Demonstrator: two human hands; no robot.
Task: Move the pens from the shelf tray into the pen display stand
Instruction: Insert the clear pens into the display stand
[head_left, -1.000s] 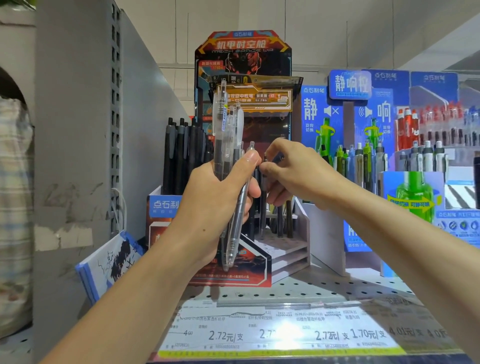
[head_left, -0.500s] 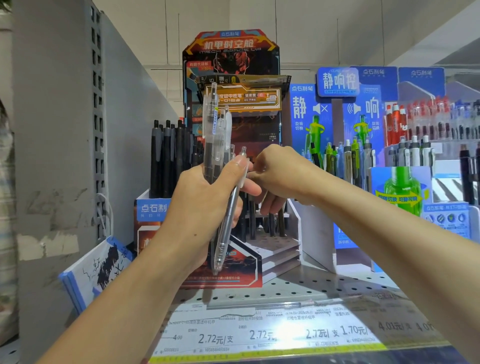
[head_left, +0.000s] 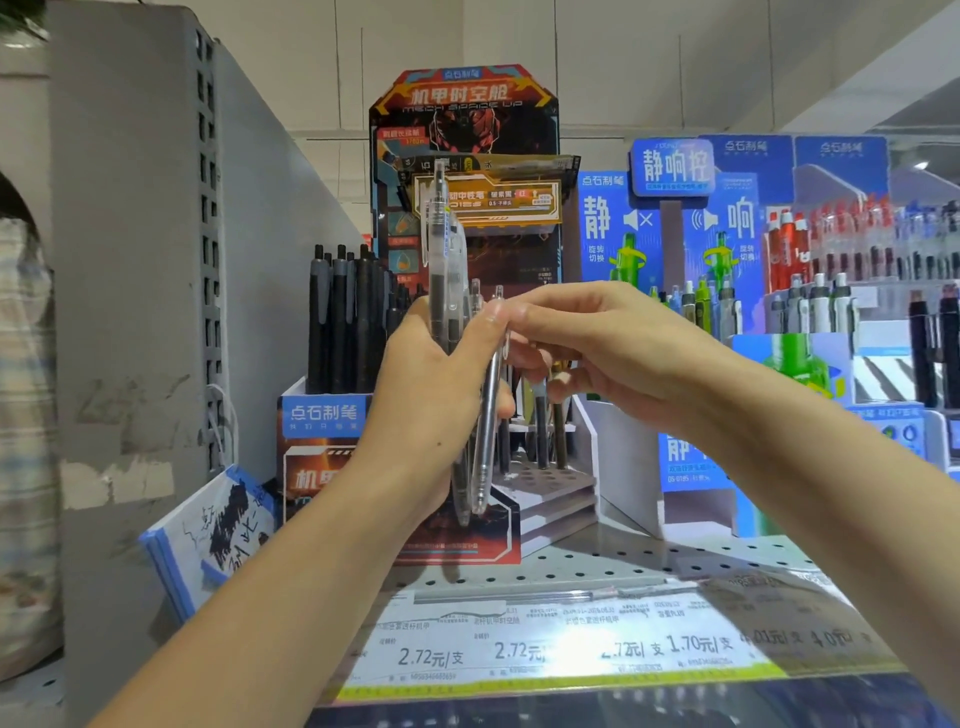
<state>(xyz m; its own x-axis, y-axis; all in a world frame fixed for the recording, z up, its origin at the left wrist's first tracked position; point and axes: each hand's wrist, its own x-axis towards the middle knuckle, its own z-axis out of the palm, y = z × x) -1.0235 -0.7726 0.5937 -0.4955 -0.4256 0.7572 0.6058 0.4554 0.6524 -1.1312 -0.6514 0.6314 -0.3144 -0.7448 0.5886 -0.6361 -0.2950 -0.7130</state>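
Note:
My left hand (head_left: 431, 395) grips a bundle of clear-barrelled pens (head_left: 447, 270), held upright in front of the orange and black pen display stand (head_left: 462, 119). My right hand (head_left: 587, 343) pinches the top of one clear pen (head_left: 488, 415) at the right of the bundle, beside my left thumb. Below and behind the hands, the stand's stepped grey holder (head_left: 550, 483) with round holes carries several dark pens (head_left: 543, 421). The stand's left compartment is packed with black pens (head_left: 348, 317).
A grey shelf upright (head_left: 130, 260) stands at the left, with a blue-edged notepad (head_left: 218, 530) leaning at its foot. Blue pen displays (head_left: 727, 218) fill the right side. The perforated shelf (head_left: 649, 561) has a price-label strip (head_left: 571, 649) along its front edge.
My right hand has risen from beside the bundle and its fingertips now pinch the top of the rightmost clear pen. My left hand keeps hold of the bundle.

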